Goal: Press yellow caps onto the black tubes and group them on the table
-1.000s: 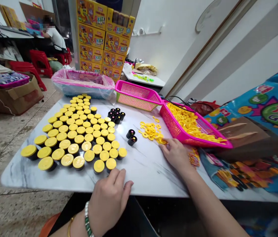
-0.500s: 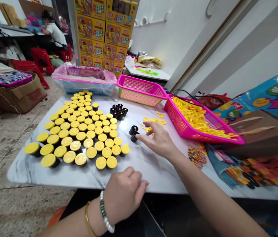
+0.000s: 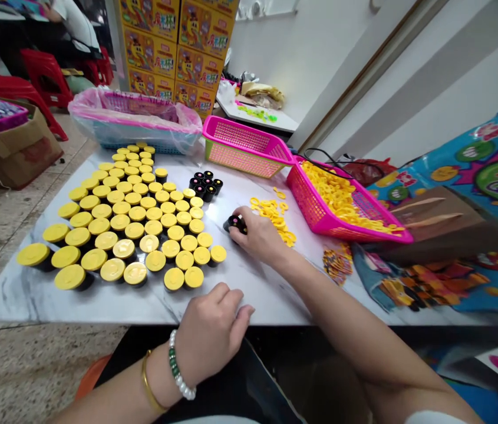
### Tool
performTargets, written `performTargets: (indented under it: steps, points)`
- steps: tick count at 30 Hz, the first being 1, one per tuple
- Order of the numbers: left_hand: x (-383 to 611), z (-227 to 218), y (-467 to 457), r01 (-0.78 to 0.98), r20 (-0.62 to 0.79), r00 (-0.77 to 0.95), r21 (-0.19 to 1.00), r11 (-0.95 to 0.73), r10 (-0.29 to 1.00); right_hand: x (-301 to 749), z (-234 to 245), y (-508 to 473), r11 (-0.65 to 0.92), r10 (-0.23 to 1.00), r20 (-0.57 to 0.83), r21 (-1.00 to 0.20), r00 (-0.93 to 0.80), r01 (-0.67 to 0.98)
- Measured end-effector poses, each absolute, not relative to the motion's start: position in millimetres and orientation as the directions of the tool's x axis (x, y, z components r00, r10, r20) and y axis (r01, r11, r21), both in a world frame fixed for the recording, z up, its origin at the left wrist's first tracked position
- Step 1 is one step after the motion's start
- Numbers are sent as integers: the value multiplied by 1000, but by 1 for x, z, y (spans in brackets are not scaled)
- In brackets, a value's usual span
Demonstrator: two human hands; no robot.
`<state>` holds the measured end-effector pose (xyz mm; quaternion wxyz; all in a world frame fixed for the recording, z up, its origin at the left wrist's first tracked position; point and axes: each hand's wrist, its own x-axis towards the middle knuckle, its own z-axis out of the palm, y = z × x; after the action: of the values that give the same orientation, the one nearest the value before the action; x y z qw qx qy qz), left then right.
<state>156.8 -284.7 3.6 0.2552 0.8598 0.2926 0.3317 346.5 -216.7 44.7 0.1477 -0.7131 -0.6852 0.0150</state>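
My right hand (image 3: 260,235) closes its thumb and fingers round a pair of small black cylinders (image 3: 234,222) standing on the table; at least one has a pink dot on top, and the fingers partly cover them. Curled at the table's front edge is my left hand (image 3: 211,330), fingers bent under, thumb out, nothing visible in it. Left of them, many black cups with yellow lids (image 3: 135,229) stand in close rows. A cluster of several black cylinders (image 3: 205,185) with coloured dots stands further back. Loose yellow ring-shaped pieces (image 3: 275,218) lie just beyond my right hand.
A pink basket (image 3: 306,221) full of yellow pieces stands right, beside a pink-and-green basket (image 3: 249,150) and a plastic-lined basket (image 3: 136,132) at the back. Orange printed pieces (image 3: 337,264) lie near a cardboard box (image 3: 447,229). Stacked yellow cartons (image 3: 195,65) rise behind; another person sits back left.
My right hand has moved slightly left and closed round the pair of black cylinders, from spread fingers before. My left hand stays curled at the table edge. The camera view has shifted.
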Motion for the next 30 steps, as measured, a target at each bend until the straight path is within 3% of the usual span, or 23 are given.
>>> performTargets:
  steps: [9, 14, 18, 22, 27, 30]
  points:
    - [158, 4, -287, 378, 414, 510, 680, -628, 754, 360, 63, -303, 276, 948, -40, -391, -316, 878]
    - [163, 4, -284, 378, 356, 610, 655, -655, 708, 352, 55, -320, 319, 931, -18, -445, -365, 837]
    - [166, 6, -281, 405, 290, 604, 691, -599, 742, 358, 52, -315, 274, 960, 75, -467, -271, 841]
    - [165, 6, -281, 396, 305, 577, 707, -586, 758, 369, 45, -296, 192, 971, 208, -373, -120, 908]
    - [160, 4, -285, 398, 329, 559, 699, -594, 761, 378, 34, -282, 155, 966, 249, -333, -72, 930]
    - [159, 3, -285, 386, 336, 559, 703, -597, 758, 394, 36, -282, -14, 912, 383, -331, 148, 943]
